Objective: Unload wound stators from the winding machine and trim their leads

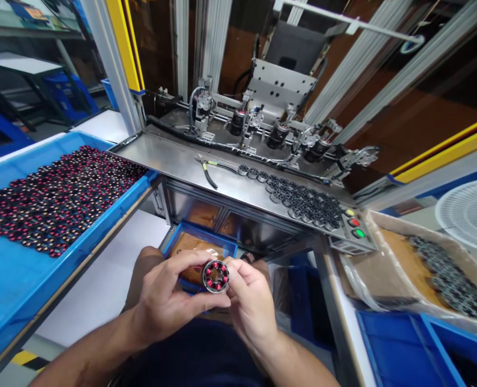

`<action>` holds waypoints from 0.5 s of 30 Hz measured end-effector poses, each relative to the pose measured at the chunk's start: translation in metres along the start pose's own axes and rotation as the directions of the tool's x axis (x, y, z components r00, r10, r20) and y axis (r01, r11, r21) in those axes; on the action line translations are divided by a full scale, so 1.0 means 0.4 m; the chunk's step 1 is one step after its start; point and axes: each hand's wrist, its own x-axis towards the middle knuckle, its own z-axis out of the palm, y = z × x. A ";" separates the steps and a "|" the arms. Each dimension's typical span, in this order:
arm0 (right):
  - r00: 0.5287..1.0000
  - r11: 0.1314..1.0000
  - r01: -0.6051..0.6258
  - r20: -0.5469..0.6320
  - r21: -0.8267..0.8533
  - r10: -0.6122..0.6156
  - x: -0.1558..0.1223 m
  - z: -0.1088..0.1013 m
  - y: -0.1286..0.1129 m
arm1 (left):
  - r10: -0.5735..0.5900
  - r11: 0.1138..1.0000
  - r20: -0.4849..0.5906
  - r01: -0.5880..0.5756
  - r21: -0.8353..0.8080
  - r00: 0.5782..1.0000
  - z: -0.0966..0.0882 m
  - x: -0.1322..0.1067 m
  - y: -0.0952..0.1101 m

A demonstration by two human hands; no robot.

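Both of my hands hold one small round motor stator (216,276) with red wire coils, low in the middle of the view. My left hand (166,298) grips its left side with thumb and fingers curled round it. My right hand (250,301) pinches its right side. The part hovers above a small blue bin (227,246) under the steel shelf.
A large blue tray (8,279) at left carries several wound red stators (57,193). The steel shelf (170,158) bears pliers (206,171) and several bare black stators (306,201). Behind stands a winding machine (274,118). Coloured buttons (354,221) and a lined box (387,258) of parts lie right.
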 end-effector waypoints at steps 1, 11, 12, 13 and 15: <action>1.000 1.000 -0.002 0.001 -0.001 0.002 0.000 0.000 0.001 | -0.016 1.000 -0.007 0.016 0.006 1.000 -0.001 -0.002 -0.001; 1.000 1.000 0.003 0.021 -0.010 -0.003 0.008 -0.006 0.008 | -0.001 1.000 0.007 0.001 0.016 1.000 -0.006 -0.003 -0.005; 1.000 1.000 0.009 0.029 -0.006 -0.008 0.008 -0.007 0.009 | -0.002 1.000 0.011 0.002 0.007 1.000 -0.006 -0.002 -0.005; 0.999 1.000 0.016 0.036 0.003 -0.016 0.008 -0.008 0.009 | -0.005 1.000 0.015 0.005 -0.003 1.000 -0.005 -0.001 -0.004; 0.998 0.999 0.028 0.047 0.025 -0.029 0.008 -0.011 0.010 | -0.004 1.000 0.027 0.005 -0.028 1.000 -0.003 0.003 -0.002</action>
